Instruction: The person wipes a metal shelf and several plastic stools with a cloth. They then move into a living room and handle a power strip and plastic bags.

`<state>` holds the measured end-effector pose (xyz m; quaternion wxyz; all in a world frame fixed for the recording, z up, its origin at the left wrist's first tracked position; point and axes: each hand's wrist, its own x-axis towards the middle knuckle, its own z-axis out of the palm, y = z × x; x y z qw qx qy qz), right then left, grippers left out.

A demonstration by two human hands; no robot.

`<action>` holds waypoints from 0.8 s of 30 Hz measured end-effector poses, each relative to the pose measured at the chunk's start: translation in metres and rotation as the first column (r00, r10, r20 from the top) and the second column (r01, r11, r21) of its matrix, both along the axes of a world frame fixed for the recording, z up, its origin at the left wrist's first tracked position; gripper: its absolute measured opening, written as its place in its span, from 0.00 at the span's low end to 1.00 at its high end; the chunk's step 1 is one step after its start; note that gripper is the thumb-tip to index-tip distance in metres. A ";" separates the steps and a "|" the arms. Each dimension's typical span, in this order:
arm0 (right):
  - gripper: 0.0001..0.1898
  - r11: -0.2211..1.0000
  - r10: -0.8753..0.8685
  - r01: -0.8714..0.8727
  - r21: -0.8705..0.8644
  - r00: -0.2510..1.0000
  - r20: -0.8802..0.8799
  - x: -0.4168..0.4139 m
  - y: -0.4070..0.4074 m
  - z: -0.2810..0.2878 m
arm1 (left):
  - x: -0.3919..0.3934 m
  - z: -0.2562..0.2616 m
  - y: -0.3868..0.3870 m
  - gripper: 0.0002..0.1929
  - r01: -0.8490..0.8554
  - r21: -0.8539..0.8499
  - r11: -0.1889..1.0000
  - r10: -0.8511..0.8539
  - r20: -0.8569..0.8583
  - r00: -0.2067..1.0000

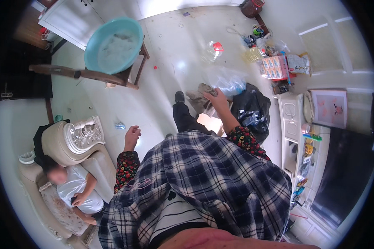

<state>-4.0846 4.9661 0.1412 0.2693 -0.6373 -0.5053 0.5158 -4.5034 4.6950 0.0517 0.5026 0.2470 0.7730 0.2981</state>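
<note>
My right hand [218,100] grips a crumpled grey-brown cloth [202,95], which hangs down in front of my legs. Close by that hand are a clear plastic bag [230,84] and a large black plastic bag [252,102] on the floor. Off to my left side, my left hand [132,135] hangs in the air with its fingers partly curled and holds nothing. The floor lies beneath it, with a small blue-and-white packet [120,125] just beyond.
A turquoise basin [92,46] of cloudy water rests on a wooden chair [103,76]. Someone in a white shirt [81,183] sits on the carved sofa [53,143], holding a phone. Plastic bottles [213,51] and tissue packs [273,67] stand ahead right, near a white cabinet [291,115].
</note>
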 end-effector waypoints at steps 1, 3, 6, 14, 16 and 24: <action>0.23 1.000 0.020 -0.020 -0.012 1.000 -0.018 -0.018 0.028 -0.002 | -0.001 0.002 0.028 0.20 0.045 0.010 0.999 -0.045 -0.066 0.997; 0.22 0.998 0.061 -0.063 -0.021 0.994 -0.089 -0.056 0.081 0.001 | 0.000 0.014 0.068 0.19 -0.009 -0.030 1.000 0.008 -0.027 1.000; 0.23 0.986 0.105 -0.129 -0.107 0.972 -0.209 -0.119 0.152 0.016 | -0.002 0.037 0.110 0.19 0.005 -0.043 0.999 -0.005 -0.005 1.000; 0.23 0.925 0.341 -0.379 0.001 0.831 -0.440 -0.296 0.279 0.074 | -0.016 0.087 0.221 0.19 0.058 0.045 0.997 -0.051 -0.153 0.987; 0.25 0.910 0.364 -0.414 0.001 0.800 -0.477 -0.336 0.298 0.078 | -0.024 0.099 0.247 0.18 0.075 0.028 0.997 -0.070 -0.163 0.984; 0.25 0.795 0.499 -0.605 0.046 0.608 -0.617 -0.415 0.335 0.063 | -0.058 0.101 0.361 0.18 -0.012 0.078 0.997 -0.004 0.201 0.980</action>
